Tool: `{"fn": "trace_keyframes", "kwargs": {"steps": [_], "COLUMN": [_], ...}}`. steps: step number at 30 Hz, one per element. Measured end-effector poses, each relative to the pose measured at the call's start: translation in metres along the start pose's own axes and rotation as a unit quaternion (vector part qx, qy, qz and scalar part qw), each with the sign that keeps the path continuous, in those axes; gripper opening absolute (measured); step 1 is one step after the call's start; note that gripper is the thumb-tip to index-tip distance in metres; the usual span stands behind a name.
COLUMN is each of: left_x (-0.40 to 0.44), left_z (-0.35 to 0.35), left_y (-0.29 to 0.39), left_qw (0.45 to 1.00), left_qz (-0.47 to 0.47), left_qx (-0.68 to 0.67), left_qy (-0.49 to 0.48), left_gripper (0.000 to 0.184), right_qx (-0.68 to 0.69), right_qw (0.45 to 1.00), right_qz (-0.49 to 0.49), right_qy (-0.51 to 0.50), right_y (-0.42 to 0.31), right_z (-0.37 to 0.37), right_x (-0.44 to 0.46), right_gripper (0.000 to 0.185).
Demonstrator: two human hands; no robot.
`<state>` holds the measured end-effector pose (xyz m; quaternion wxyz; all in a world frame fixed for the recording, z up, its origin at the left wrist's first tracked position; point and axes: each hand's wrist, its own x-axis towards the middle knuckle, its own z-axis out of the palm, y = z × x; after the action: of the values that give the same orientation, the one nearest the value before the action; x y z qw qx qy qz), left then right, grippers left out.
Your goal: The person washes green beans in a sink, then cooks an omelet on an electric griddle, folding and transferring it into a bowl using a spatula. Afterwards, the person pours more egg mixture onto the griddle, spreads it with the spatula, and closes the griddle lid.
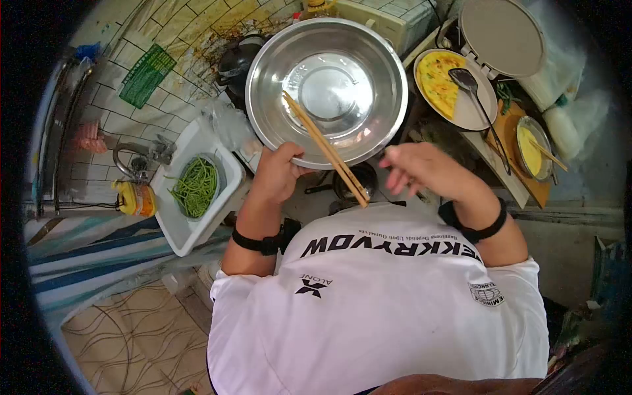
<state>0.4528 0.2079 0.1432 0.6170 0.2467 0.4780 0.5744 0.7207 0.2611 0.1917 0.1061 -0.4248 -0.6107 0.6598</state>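
My left hand (280, 172) is closed on the near rim of a large shiny metal basin (263, 99), thumb over the edge. No food shows inside the basin. A pair of wooden chopsticks (316, 137) leans across its near rim, tips inside and thick ends sticking out toward my shirt. To the right of the basin, my right hand (418, 170) hangs in the air with loosely bent, slightly blurred fingers and nothing in them. Below the basin, a small dark pan (355, 181) is partly hidden.
At left, green beans (195, 186) fill a bowl in the white sink (172, 238) beside a faucet (135, 161). At upper right, an open round griddle (484, 99) holds a yellow pancake (438, 82) and a black spatula (464, 80). A bowl of yellow batter (528, 150) stands on a wooden board (505, 135).
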Motion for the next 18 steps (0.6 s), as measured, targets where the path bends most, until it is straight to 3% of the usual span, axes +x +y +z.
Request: {"fn": "trace_keyframes", "kwargs": {"steps": [3,7,8,12,15,18], "left_x": [-0.015,-0.031,-0.038,-0.066,-0.074,-0.095], "left_z": [0.023,0.034,0.040,0.053,0.026,0.028], "left_y": [-0.023,-0.050,-0.054,-0.057,-0.068,-0.063], "left_qw": [0.997,0.993,0.992,0.988,0.984,0.966], "left_qz": [0.030,0.081,0.087,0.099,0.079,0.129], "left_qx": [0.051,0.074,0.062,0.021,0.050,0.028], "left_qy": [0.059,0.047,0.069,0.116,0.151,0.221], "left_gripper": [0.036,0.037,0.034,0.033,0.038,0.035], "right_qx": [0.087,0.190,0.189,0.218,0.185,0.259], "right_qw": [0.991,0.955,0.957,0.939,0.957,0.951], "right_qz": [0.015,0.041,0.045,0.047,0.001,-0.105], "right_qy": [-0.098,-0.226,-0.216,-0.260,-0.223,-0.132], "right_y": [0.014,0.042,0.048,0.047,0.053,0.056], "right_z": [0.024,0.030,0.031,-0.001,-0.032,-0.053], "right_x": [-0.009,-0.015,-0.019,-0.056,-0.078,-0.093], "right_gripper": [0.040,0.022,0.015,0.013,0.009,0.009]}}
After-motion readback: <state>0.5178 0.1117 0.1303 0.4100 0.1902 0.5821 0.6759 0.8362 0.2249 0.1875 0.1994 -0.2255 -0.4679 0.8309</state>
